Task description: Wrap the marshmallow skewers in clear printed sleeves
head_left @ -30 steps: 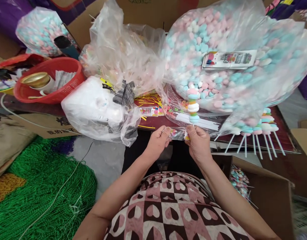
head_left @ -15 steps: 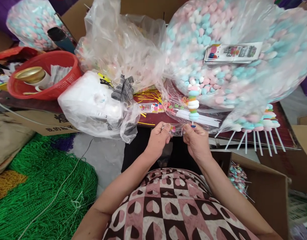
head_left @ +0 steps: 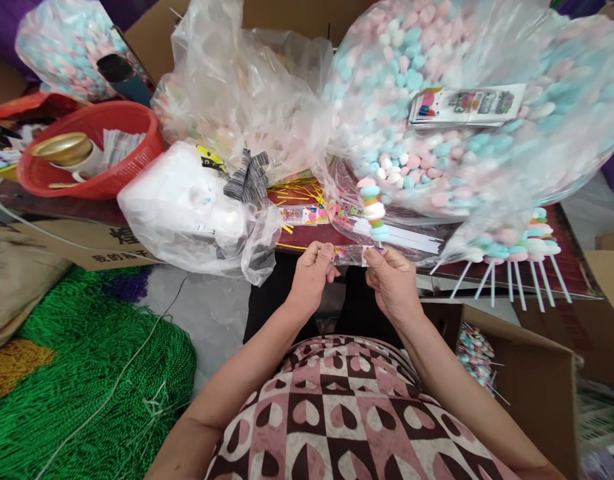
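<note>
My left hand (head_left: 311, 272) pinches one end of a small clear printed plastic bag (head_left: 345, 255), which stretches across to my right hand (head_left: 393, 275). The thumb and fingers of my right hand close on the bag's other end and on the stick of a marshmallow skewer (head_left: 373, 212). That skewer stands up from my right fingers, leaning a little left, with pink, blue, white and orange-green candies on it. Its lower stick is hidden by the hand. Beyond my hands lie white paper sticks (head_left: 401, 235) and yellow twist ties (head_left: 301, 192).
Finished-looking skewers (head_left: 517, 248) lie at the table's right edge. Large bags of marshmallows (head_left: 411, 60) fill the back. A white plastic bag (head_left: 187, 213) and red basket (head_left: 147, 143) stand left. A cardboard box (head_left: 531, 380) holding wrapped pieces sits low right.
The marshmallow skewer has tilted and shifted left in my right hand. My left hand has moved slightly left, and the small bag between the hands looks more drawn out.
</note>
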A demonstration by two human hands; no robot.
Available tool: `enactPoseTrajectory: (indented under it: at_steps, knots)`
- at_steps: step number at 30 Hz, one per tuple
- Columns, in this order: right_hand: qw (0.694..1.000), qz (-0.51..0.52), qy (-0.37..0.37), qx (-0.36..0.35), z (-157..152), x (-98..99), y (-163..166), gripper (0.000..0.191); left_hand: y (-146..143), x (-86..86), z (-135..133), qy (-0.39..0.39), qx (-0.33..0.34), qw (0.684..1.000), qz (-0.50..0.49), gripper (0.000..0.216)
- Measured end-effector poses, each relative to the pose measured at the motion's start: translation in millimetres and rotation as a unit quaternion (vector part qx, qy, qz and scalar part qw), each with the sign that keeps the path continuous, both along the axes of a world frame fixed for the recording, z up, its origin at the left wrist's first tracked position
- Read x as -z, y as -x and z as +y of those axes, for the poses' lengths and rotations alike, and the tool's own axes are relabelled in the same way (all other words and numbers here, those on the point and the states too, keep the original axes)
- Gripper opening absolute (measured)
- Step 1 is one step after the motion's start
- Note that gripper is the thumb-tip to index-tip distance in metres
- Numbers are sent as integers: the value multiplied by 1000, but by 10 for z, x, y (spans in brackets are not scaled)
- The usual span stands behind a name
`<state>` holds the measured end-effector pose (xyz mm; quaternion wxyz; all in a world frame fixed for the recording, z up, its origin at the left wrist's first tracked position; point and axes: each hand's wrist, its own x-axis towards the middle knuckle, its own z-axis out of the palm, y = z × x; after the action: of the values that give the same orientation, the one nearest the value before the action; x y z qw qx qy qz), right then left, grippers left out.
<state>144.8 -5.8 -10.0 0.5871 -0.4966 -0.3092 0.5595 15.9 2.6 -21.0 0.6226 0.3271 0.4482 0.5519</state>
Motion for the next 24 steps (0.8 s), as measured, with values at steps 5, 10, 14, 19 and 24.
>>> enactPoseTrajectory:
  at_steps: [5, 10, 14, 19, 24]
  knots:
    - [999, 2, -20, 31, 21, 23, 11, 53, -1, -2, -7, 9, -9, 1000, -16, 46]
    - [998, -25, -38, 34, 4, -123, -110, 38, 104, -54, 87, 21, -26, 997, -74, 46]
    - [998, -30, -54, 27, -84, -268, -191, 27, 126, -84, 109, 11, -7, 996, -89, 45]
    - [998, -50, -43, -20, -132, -227, -201, 30, 77, -63, 61, -3, 2, 998, -57, 45]
    - [988, -114, -44, -90, -141, -144, -149, 29, 98, -44, 31, -50, 9, 998, 23, 43]
